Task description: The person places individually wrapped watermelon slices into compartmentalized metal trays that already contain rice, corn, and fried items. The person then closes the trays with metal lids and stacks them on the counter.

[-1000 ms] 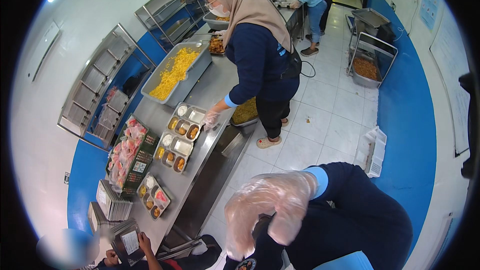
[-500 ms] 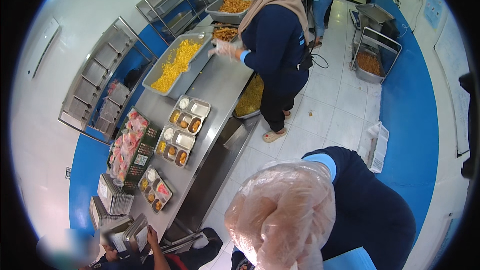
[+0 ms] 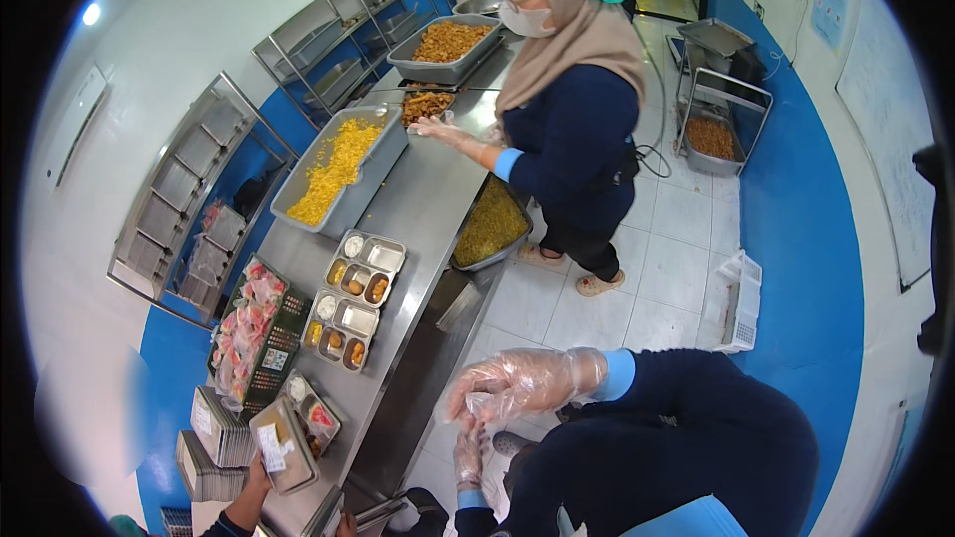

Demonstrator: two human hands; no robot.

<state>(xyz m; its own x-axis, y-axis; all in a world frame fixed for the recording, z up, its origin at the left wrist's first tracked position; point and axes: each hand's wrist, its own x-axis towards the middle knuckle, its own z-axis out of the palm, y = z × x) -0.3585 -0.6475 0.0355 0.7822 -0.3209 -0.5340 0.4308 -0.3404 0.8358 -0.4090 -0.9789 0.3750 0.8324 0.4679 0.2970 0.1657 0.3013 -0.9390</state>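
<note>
Green crate: we take the dark green crate [image 3: 291, 323] on the steel table [image 3: 403, 229] as our landmark.
Our right hand: well to the right of the crate, past the table edge, our gloved right hand [image 3: 519, 385] has its fingers bent toward the other; whether it pinches glove film we cannot tell.
Our left hand: further down on that same side of the crate, our gloved left hand [image 3: 469, 454] points its fingers up, fingertips at the right hand's; its exact grip is unclear, and we see no food or tray in either hand.
Six-part trays: just right of the crate lie an upper tray [image 3: 384, 255] and a lower tray [image 3: 358, 316], both uncovered, each with a bare compartment. Below the crate's lower right corner, a third tray [image 3: 333, 428] holds something pink.
Changed at our hands: half a second ago the right hand filled the foreground; now both show together, so neither is at the trays.
Changed below the crate: a co-worker's hand [image 3: 257, 474] now has a labelled steel lid [image 3: 286, 462] overlapping the third tray, hiding part of it.
Changed above the crate: the standing co-worker's hand [image 3: 443, 131], on the upper tray a second ago, is now beside the fried pieces [image 3: 428, 107], so that tray lies untouched.
</note>
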